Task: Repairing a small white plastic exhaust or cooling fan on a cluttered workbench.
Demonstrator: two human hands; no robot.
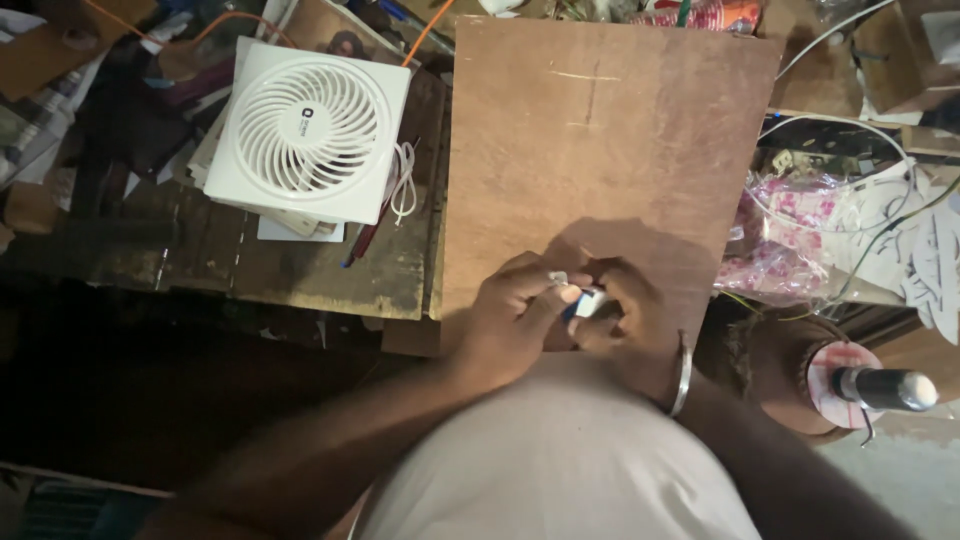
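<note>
**Both hands pinch one small part**

Left hand (515, 320) and right hand (625, 315) meet fingertip to fingertip, both pressed onto a small white-and-blue part (585, 300) between them. Long axis unclear; neither hand nearer. It sits over the near edge of the brown board (600, 130). White square fan (310, 130) lies well left.

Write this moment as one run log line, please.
left hand: holds small white-blue part | right hand: same part | under: brown board | fan: left, untouched
</note>
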